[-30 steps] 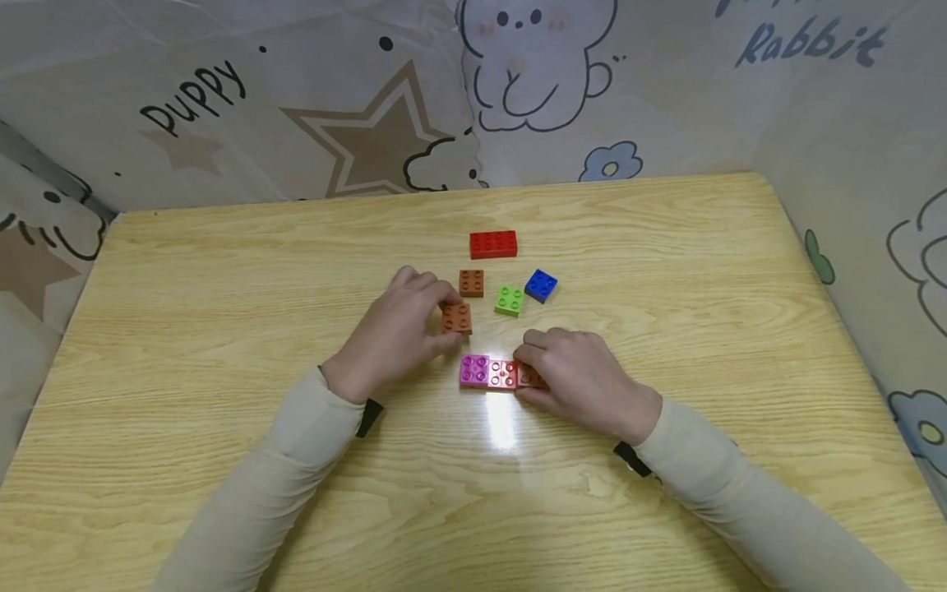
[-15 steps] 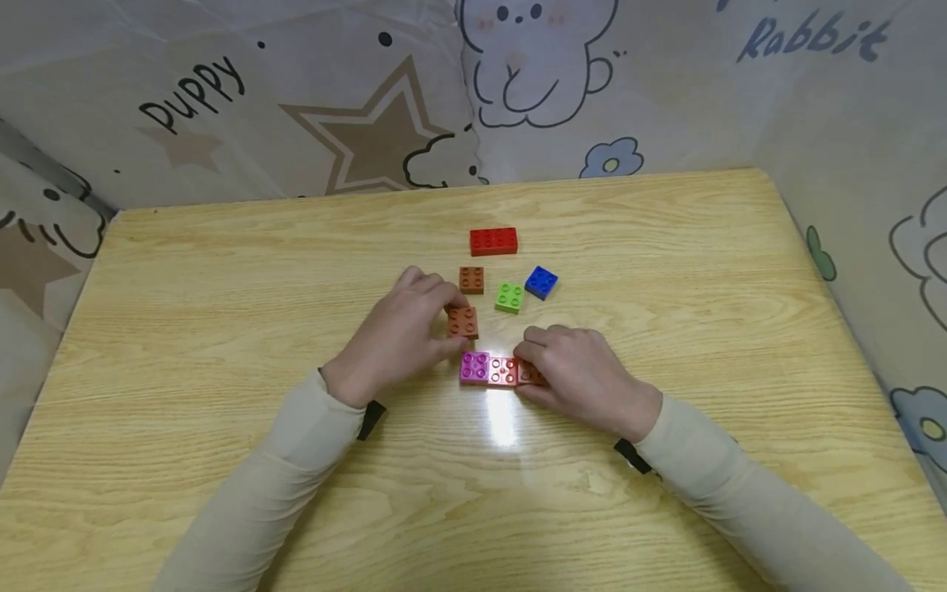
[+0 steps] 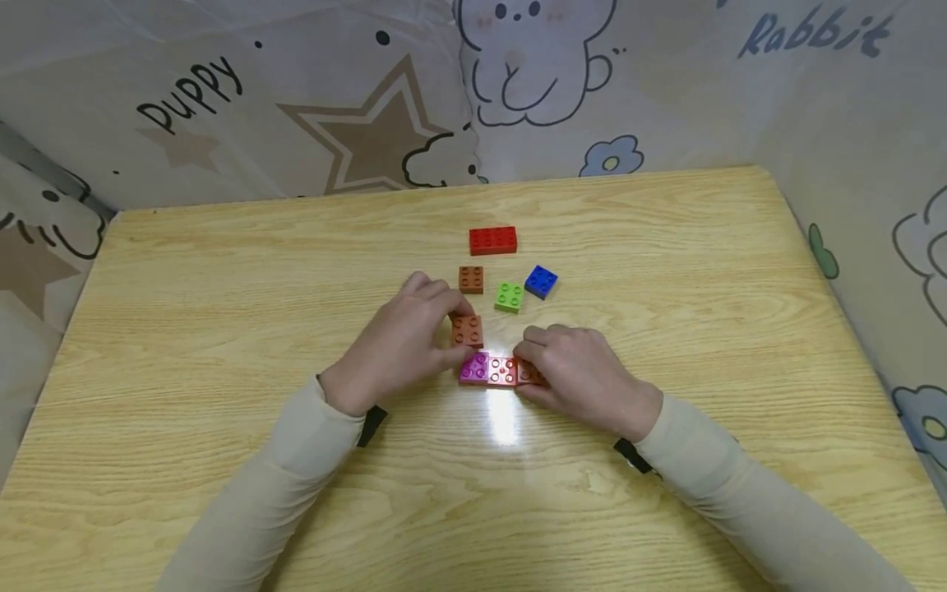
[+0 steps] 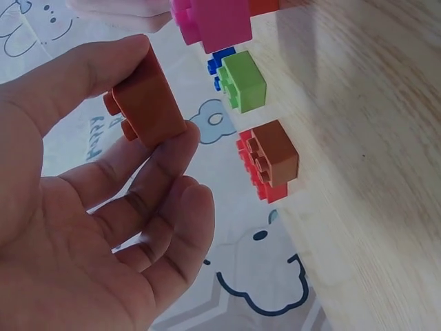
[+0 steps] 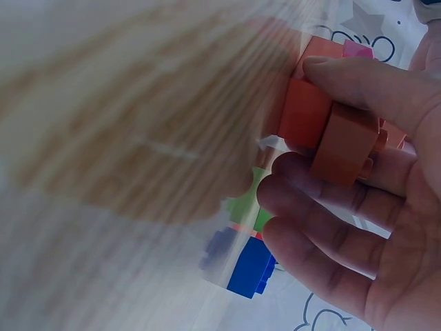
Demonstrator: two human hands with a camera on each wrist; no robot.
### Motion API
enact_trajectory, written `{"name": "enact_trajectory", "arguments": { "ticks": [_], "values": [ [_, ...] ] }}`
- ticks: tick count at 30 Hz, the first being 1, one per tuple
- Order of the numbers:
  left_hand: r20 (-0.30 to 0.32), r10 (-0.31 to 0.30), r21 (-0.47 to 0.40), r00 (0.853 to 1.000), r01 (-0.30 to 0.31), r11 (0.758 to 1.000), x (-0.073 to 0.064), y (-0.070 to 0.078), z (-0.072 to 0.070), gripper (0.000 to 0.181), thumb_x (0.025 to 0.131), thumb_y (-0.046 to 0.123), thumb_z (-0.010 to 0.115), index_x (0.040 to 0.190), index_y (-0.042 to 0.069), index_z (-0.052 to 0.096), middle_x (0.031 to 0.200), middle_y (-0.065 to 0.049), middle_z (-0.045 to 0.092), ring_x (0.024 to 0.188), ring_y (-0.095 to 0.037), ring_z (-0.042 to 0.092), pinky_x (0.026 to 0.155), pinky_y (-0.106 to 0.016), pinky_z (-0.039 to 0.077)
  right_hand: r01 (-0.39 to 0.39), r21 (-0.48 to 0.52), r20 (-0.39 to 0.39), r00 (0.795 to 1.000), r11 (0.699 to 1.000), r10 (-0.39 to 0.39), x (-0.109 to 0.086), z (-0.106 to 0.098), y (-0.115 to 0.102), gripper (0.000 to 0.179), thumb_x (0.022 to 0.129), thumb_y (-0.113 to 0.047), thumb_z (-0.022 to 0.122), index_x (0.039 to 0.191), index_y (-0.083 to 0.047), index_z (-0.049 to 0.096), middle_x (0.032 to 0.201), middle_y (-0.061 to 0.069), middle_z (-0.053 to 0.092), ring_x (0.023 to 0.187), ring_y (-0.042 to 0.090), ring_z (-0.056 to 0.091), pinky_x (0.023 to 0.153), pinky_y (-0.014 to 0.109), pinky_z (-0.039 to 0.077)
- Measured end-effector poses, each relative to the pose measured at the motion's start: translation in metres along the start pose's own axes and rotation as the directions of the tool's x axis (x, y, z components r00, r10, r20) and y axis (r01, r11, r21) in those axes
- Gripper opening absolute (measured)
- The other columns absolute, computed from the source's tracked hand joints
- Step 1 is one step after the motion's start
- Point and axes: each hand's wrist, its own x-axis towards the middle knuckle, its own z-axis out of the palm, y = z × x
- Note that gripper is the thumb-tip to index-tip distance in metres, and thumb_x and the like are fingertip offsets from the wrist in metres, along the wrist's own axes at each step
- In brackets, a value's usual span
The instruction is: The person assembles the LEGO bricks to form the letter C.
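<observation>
The right hand (image 3: 577,374) is closed, thumb and fingers gripping the right end of the row (image 3: 502,372); the right wrist view shows a brown end brick (image 5: 342,145) seated on red there. The pink brick (image 3: 476,372) forms the row's other end, just beside the left thumb.

The left hand (image 3: 403,341) is partly closed. Thumb and index finger pinch the brown brick (image 3: 467,331); the remaining fingers are loosely bent.

Change over the last second: the brown brick has shifted right and nearer, to just beyond the pink brick. The right hand and row have held position. Judged status: approach to the row, joint not yet made; contact cannot be confirmed.

Beyond both hands, between them: the green brick (image 3: 509,298). Beyond the left fingertips: the second brown brick (image 3: 471,279). Beyond the right fingers: the blue brick (image 3: 541,282). Farthest from both: the long red brick (image 3: 492,240).
</observation>
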Motion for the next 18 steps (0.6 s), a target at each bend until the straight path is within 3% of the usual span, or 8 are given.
{"name": "enact_trajectory", "arguments": {
  "ticks": [18],
  "values": [
    [0.031,0.051,-0.012,0.998,-0.051,0.999,-0.0056,0.0063,0.0039,0.039,0.086,0.020,0.095,0.117,0.007,0.076,0.120,-0.006,0.073,0.112,-0.025,0.053,0.096,-0.042,0.050,-0.006,0.011,0.006,1.000,1.000,0.006,0.0005,0.0004,0.0003,0.027,0.089,-0.024,0.093,0.098,-0.006,0.076,0.081,-0.005,0.060,0.069,0.011,0.050,0.058,0.031,0.047]
  ]
}}
